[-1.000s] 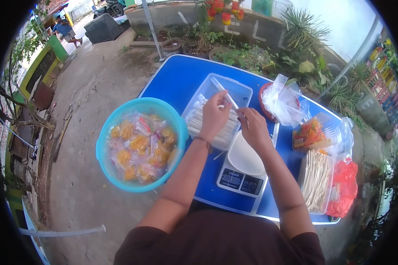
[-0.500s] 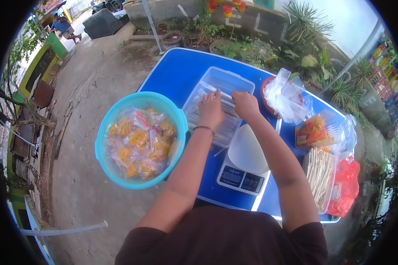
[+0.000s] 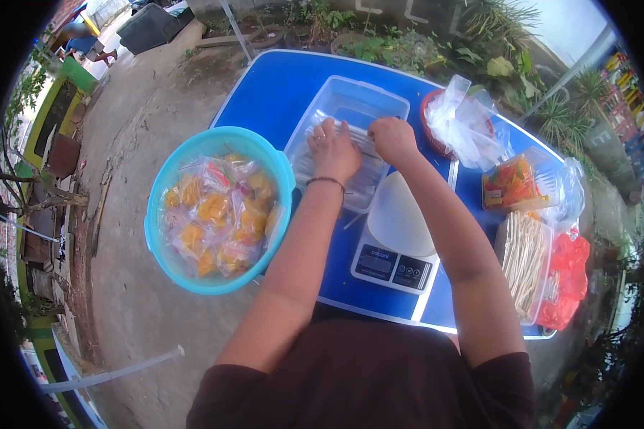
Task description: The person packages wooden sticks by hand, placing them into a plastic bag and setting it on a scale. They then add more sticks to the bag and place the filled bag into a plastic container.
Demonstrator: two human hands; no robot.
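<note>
A clear plastic container (image 3: 365, 88) stands on the blue table (image 3: 279, 79), with long pale wrapped items (image 3: 365, 161) lying in it. My left hand (image 3: 334, 150) rests over these items with its fingers spread. At the container's right side, my right hand (image 3: 393, 139) is closed; whatever its fingers hold is hidden. Just below the hands sits a white kitchen scale (image 3: 395, 268) with a pale round plate (image 3: 401, 218) on top. To the left, a turquoise basin (image 3: 157, 250) holds many clear bags of yellow food (image 3: 211, 209).
On the right are a red basket (image 3: 436, 141) with clear plastic bags (image 3: 461, 121), a tub of orange pieces (image 3: 511, 186), a box of thin sticks (image 3: 522, 264) and a red plastic bag (image 3: 565, 279). A person (image 3: 82, 44) is far off at the upper left.
The whole view has shifted, so the table's things sit higher in the frame. My left hand has moved slightly down the container and its fingers lie flatter.
</note>
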